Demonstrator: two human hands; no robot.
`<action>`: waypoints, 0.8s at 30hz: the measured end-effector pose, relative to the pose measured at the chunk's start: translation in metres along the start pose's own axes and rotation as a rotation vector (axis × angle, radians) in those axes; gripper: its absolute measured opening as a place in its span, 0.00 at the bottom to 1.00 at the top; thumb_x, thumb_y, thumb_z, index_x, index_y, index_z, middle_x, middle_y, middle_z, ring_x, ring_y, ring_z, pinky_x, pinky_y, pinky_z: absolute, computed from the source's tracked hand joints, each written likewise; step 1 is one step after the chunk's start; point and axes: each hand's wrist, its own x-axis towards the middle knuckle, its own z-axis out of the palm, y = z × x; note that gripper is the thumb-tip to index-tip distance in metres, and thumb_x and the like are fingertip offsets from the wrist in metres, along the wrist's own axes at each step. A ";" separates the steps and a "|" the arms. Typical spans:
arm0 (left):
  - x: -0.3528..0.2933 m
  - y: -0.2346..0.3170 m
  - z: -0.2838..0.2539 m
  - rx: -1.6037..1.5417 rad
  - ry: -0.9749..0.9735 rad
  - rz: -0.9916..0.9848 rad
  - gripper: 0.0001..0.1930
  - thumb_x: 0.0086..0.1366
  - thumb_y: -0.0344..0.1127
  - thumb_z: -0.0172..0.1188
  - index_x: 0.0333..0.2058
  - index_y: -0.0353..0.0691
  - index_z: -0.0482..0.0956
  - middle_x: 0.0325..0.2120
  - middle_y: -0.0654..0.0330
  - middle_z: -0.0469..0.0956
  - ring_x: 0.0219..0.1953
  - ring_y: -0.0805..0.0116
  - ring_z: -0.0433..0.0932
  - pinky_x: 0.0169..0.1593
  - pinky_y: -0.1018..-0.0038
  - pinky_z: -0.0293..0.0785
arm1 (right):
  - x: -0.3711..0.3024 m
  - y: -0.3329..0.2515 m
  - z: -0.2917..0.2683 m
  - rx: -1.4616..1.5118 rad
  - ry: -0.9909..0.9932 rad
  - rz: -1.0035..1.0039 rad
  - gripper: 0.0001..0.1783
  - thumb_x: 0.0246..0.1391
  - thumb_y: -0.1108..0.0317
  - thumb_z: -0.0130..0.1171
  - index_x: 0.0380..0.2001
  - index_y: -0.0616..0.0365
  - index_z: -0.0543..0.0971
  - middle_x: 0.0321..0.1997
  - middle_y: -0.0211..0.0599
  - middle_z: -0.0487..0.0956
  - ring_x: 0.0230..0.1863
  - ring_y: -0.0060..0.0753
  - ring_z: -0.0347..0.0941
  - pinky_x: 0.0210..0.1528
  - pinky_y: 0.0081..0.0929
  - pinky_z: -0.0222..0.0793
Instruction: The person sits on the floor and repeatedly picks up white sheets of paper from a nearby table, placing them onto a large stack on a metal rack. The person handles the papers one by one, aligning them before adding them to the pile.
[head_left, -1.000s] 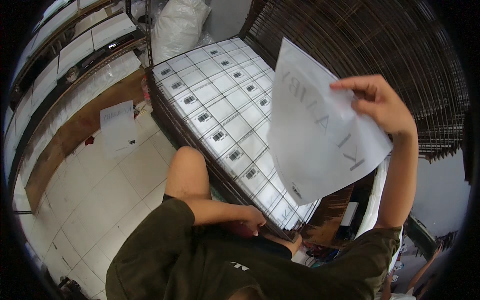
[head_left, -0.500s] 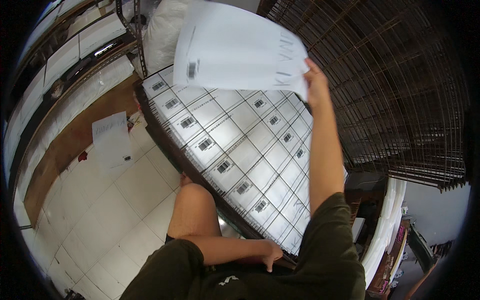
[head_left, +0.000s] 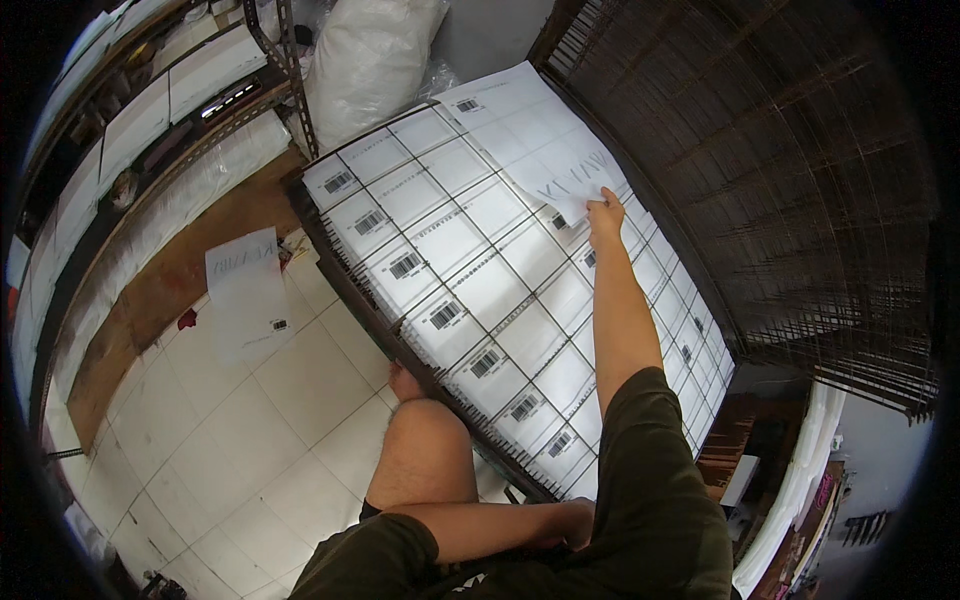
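One sheet (head_left: 535,132) pinched in nearly closed right grip (head_left: 606,213).

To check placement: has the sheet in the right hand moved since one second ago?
Yes: the white sheet has moved along the wire rack toward its far end, closer to the white bag.

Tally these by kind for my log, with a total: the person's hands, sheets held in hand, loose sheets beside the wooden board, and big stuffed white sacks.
Hands: 2 (right hand, left hand)
Held sheet: 1
Loose sheet beside the wooden board: 1
Stuffed white sack: 1
Total: 5
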 end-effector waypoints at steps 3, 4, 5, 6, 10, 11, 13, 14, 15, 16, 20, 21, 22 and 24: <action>0.000 -0.001 -0.001 -0.012 0.005 -0.007 0.31 0.40 0.56 0.70 0.40 0.43 0.76 0.36 0.57 0.79 0.40 0.59 0.77 0.41 0.64 0.71 | 0.003 0.017 0.002 -0.074 0.074 -0.056 0.31 0.40 0.81 0.57 0.54 0.68 0.69 0.31 0.33 0.70 0.29 0.24 0.67 0.32 0.20 0.64; 0.000 -0.001 -0.002 -0.009 0.006 -0.007 0.31 0.40 0.56 0.70 0.40 0.43 0.76 0.36 0.57 0.79 0.40 0.59 0.77 0.42 0.64 0.71 | 0.005 0.021 -0.001 -0.079 0.087 -0.075 0.31 0.40 0.80 0.57 0.54 0.69 0.69 0.31 0.33 0.70 0.29 0.24 0.67 0.32 0.20 0.64; 0.001 0.001 0.000 -0.009 0.002 -0.008 0.31 0.40 0.56 0.70 0.40 0.43 0.76 0.36 0.57 0.79 0.40 0.59 0.77 0.42 0.64 0.71 | 0.005 0.026 -0.005 -0.089 0.086 -0.069 0.31 0.40 0.80 0.57 0.54 0.69 0.69 0.31 0.33 0.70 0.29 0.24 0.67 0.32 0.20 0.64; 0.002 0.001 -0.001 -0.007 0.002 -0.013 0.31 0.40 0.56 0.70 0.40 0.43 0.76 0.36 0.57 0.79 0.41 0.59 0.77 0.42 0.64 0.71 | 0.004 0.025 -0.005 -0.095 0.080 -0.066 0.31 0.40 0.80 0.57 0.54 0.69 0.69 0.31 0.33 0.70 0.29 0.24 0.67 0.32 0.20 0.64; 0.003 0.001 -0.002 0.002 -0.007 -0.021 0.32 0.40 0.57 0.70 0.41 0.43 0.75 0.37 0.56 0.78 0.41 0.59 0.77 0.42 0.64 0.71 | -0.006 0.018 -0.005 -0.128 0.070 0.000 0.32 0.41 0.80 0.57 0.55 0.69 0.68 0.33 0.34 0.71 0.30 0.24 0.67 0.33 0.20 0.64; 0.004 0.002 -0.002 0.002 -0.006 -0.022 0.32 0.40 0.57 0.69 0.41 0.43 0.75 0.37 0.56 0.78 0.41 0.59 0.76 0.42 0.64 0.71 | -0.010 0.015 -0.004 -0.105 0.074 0.016 0.32 0.41 0.80 0.58 0.55 0.69 0.68 0.33 0.35 0.71 0.31 0.25 0.67 0.33 0.20 0.65; 0.004 0.002 -0.004 -0.002 0.005 -0.033 0.32 0.40 0.57 0.69 0.42 0.43 0.75 0.37 0.56 0.78 0.41 0.59 0.76 0.43 0.64 0.71 | -0.024 -0.001 0.005 -0.057 0.068 0.046 0.32 0.41 0.79 0.58 0.55 0.69 0.68 0.34 0.36 0.72 0.31 0.26 0.68 0.34 0.21 0.65; 0.005 0.002 -0.005 0.001 0.006 -0.037 0.32 0.40 0.57 0.69 0.42 0.43 0.75 0.38 0.56 0.78 0.42 0.58 0.76 0.43 0.64 0.71 | -0.026 -0.003 0.008 -0.050 0.066 0.047 0.32 0.41 0.79 0.58 0.55 0.69 0.68 0.35 0.36 0.72 0.32 0.26 0.68 0.34 0.21 0.65; 0.005 0.002 -0.005 0.001 0.002 -0.037 0.33 0.40 0.57 0.69 0.42 0.43 0.75 0.38 0.56 0.78 0.42 0.58 0.76 0.43 0.64 0.71 | -0.024 0.000 0.007 -0.044 0.073 0.050 0.32 0.41 0.78 0.59 0.55 0.69 0.68 0.36 0.36 0.72 0.32 0.26 0.68 0.34 0.21 0.65; 0.006 0.003 -0.004 0.003 -0.003 -0.035 0.33 0.41 0.57 0.69 0.43 0.43 0.75 0.38 0.56 0.78 0.42 0.58 0.76 0.43 0.64 0.71 | -0.023 0.002 0.006 -0.038 0.077 0.052 0.32 0.41 0.78 0.59 0.55 0.69 0.68 0.37 0.37 0.72 0.32 0.26 0.68 0.35 0.21 0.65; 0.007 0.004 -0.006 0.003 -0.009 -0.035 0.33 0.41 0.57 0.69 0.43 0.43 0.74 0.39 0.56 0.78 0.42 0.58 0.76 0.44 0.64 0.71 | -0.012 0.015 0.005 -0.118 0.092 -0.032 0.32 0.42 0.78 0.59 0.55 0.68 0.68 0.39 0.38 0.71 0.34 0.27 0.69 0.36 0.22 0.66; 0.008 0.004 -0.006 0.002 -0.008 -0.035 0.33 0.41 0.57 0.69 0.44 0.43 0.74 0.39 0.56 0.78 0.43 0.58 0.76 0.44 0.64 0.71 | -0.010 0.017 0.005 -0.132 0.091 -0.037 0.32 0.42 0.78 0.59 0.55 0.68 0.68 0.39 0.38 0.71 0.35 0.28 0.69 0.36 0.22 0.66; 0.008 0.003 -0.006 0.003 -0.006 -0.035 0.33 0.41 0.57 0.69 0.44 0.43 0.74 0.39 0.56 0.78 0.43 0.58 0.76 0.44 0.64 0.71 | -0.009 0.019 0.005 -0.145 0.090 -0.041 0.32 0.42 0.78 0.59 0.55 0.68 0.68 0.40 0.38 0.71 0.35 0.28 0.69 0.37 0.22 0.66; 0.008 0.003 -0.006 0.003 -0.004 -0.036 0.34 0.41 0.57 0.68 0.44 0.43 0.74 0.39 0.55 0.78 0.43 0.58 0.76 0.44 0.64 0.71 | -0.007 0.023 0.005 -0.141 0.081 -0.034 0.32 0.42 0.78 0.59 0.55 0.68 0.68 0.39 0.38 0.71 0.36 0.28 0.69 0.37 0.22 0.66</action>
